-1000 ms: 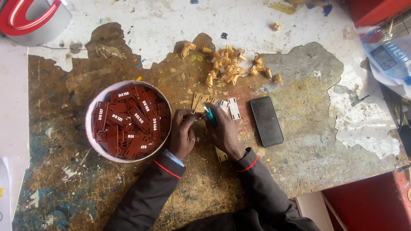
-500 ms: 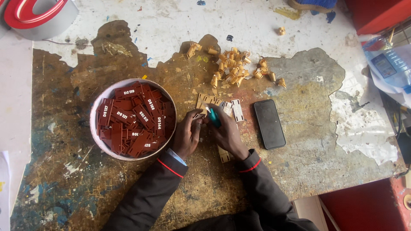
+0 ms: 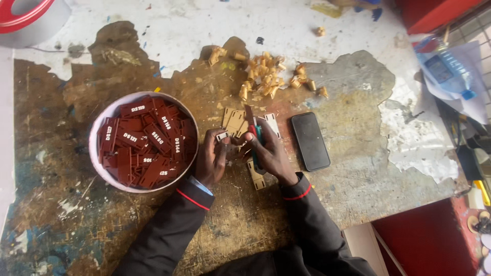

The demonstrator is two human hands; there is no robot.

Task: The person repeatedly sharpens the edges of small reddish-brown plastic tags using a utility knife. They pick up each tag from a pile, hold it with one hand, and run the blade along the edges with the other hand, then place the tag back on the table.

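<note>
Wooden tags hem both hands between bowl and phone.

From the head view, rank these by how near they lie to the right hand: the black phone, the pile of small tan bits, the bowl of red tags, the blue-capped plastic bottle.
Measured from the right hand:
1. Black phone, just to its right on the table.
2. Pile of small tan bits, above it, farther up the table.
3. Bowl of red tags, to the left, beyond the left hand.
4. Plastic bottle, far right, near the table's edge.
</note>
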